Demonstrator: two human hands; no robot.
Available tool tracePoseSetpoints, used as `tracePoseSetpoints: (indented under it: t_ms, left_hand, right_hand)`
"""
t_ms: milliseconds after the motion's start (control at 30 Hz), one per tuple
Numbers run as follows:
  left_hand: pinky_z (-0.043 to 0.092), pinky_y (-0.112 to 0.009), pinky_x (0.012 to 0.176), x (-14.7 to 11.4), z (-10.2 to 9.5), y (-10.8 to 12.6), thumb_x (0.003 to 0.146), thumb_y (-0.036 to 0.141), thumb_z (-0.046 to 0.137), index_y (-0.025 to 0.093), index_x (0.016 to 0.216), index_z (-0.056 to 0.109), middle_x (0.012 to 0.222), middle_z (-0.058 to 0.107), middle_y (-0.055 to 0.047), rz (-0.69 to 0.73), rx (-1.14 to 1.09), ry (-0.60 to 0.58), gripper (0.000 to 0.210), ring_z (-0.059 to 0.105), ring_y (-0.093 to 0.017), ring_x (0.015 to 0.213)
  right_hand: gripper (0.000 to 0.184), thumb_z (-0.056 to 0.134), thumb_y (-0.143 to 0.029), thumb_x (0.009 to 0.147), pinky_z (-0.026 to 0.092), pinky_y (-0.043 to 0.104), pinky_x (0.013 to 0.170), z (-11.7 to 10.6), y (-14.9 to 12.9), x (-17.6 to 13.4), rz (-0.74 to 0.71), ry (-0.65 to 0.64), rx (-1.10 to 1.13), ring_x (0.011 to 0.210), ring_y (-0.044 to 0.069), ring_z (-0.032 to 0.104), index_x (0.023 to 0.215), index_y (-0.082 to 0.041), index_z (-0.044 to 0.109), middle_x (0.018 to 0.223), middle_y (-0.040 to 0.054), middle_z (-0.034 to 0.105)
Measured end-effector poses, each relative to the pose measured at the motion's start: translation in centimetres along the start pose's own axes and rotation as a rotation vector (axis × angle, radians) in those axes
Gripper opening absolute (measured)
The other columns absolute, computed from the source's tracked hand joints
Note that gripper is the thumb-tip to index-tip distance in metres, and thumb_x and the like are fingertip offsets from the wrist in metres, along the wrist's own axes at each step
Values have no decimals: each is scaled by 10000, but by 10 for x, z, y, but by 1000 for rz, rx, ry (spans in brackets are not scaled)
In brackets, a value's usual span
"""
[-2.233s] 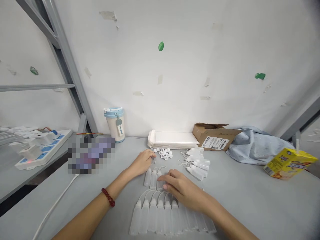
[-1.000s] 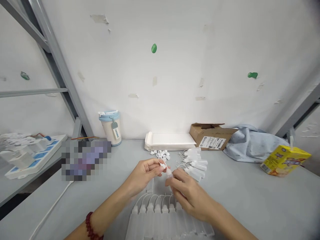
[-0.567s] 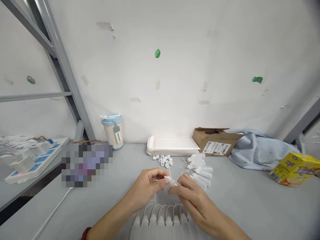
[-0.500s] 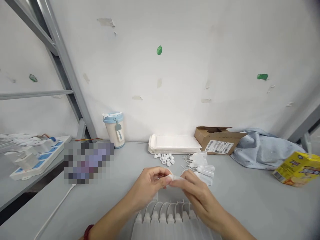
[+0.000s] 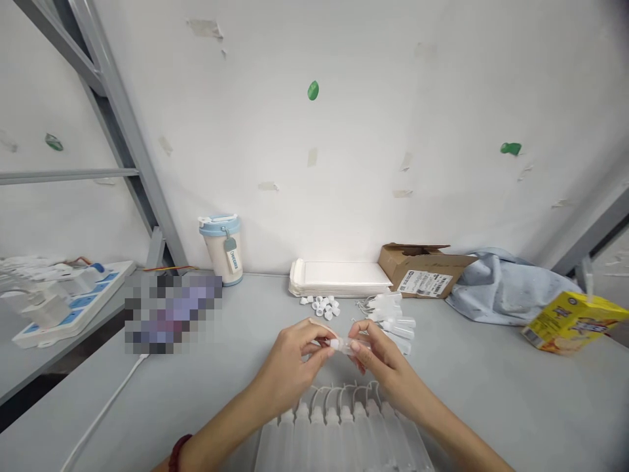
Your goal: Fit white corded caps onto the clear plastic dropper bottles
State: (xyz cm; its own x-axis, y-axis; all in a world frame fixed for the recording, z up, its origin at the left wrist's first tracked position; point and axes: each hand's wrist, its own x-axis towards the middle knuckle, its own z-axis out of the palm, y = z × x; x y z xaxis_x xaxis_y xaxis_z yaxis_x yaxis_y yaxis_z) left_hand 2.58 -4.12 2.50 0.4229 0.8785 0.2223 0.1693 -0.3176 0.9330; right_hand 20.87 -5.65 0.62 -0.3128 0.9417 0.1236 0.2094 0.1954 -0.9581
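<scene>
My left hand (image 5: 297,357) pinches the white cap (image 5: 335,343) at the end of a small translucent plastic bottle (image 5: 346,346). My right hand (image 5: 381,357) grips the bottle's other end between thumb and fingers, which hide part of it. Just below the hands lies a row of translucent bottles (image 5: 334,439) with thin, curved white spouts. Beyond my right hand is a loose pile of similar bottles (image 5: 399,324) with spouts. A small heap of loose white caps (image 5: 324,307) sits behind my left hand.
A stack of white trays (image 5: 344,278) stands by the wall, beside an open cardboard box (image 5: 425,272) and a light blue cloth (image 5: 506,288). A yellow box (image 5: 572,324) is at the right. To the left are a lidded cup (image 5: 223,252), a power strip (image 5: 81,301) and a white cable (image 5: 105,413).
My right hand's fingers have shifted their grip and opened slightly, so more of the bottle and its cap shows. The view has tilted slightly.
</scene>
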Motion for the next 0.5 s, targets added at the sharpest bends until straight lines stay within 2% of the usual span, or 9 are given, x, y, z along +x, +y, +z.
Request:
tracePoseSetpoints:
  t_ms: [133, 267, 333, 433, 500]
  left_hand:
    - [496, -266, 706, 4, -4, 1, 794, 302, 557, 145, 824, 657, 812, 624, -38, -104, -165, -71, 189, 580, -148, 736]
    - [494, -253, 584, 4, -4, -1, 830, 373, 498, 121, 730, 636, 675, 601, -23, -187, -178, -164, 305, 576, -132, 600]
    - [486, -244, 556, 2, -2, -2, 831, 357, 497, 126, 756, 636, 659, 592, -14, -162, -118, -165, 280, 561, -123, 568]
    - [486, -235, 598, -1, 2, -2, 810, 286, 524, 160, 880, 646, 767, 624, -25, -48, 25, -82, 189, 561, -134, 654]
    - [485, -230, 617, -2, 4, -1, 801, 274, 534, 175, 917, 644, 837, 635, -33, -20, 73, -48, 189, 565, -146, 712]
  right_hand:
    - [209, 421, -430, 881, 343, 236, 576, -1, -4, 2, -7, -41, 157, 603, 111, 392, 881, -222, 406, 640, -47, 432]
    - [203, 448, -419, 872, 329, 231, 559, -2, -6, 1, -22, -43, 177, 591, 105, 384, 874, -220, 407, 635, -48, 432]
    - [213, 448, -425, 870, 319, 230, 548, -3, -7, 1, -5, -44, 175, 576, 103, 373, 859, -216, 411, 621, -52, 418]
    - [239, 422, -447, 874, 306, 229, 530, -4, -6, 2, 41, -53, 189, 548, 98, 345, 839, -210, 412, 595, -59, 383]
    - [253, 410, -459, 875, 304, 228, 523, -5, -6, 2, 56, -61, 203, 541, 97, 331, 838, -209, 413, 585, -61, 366]
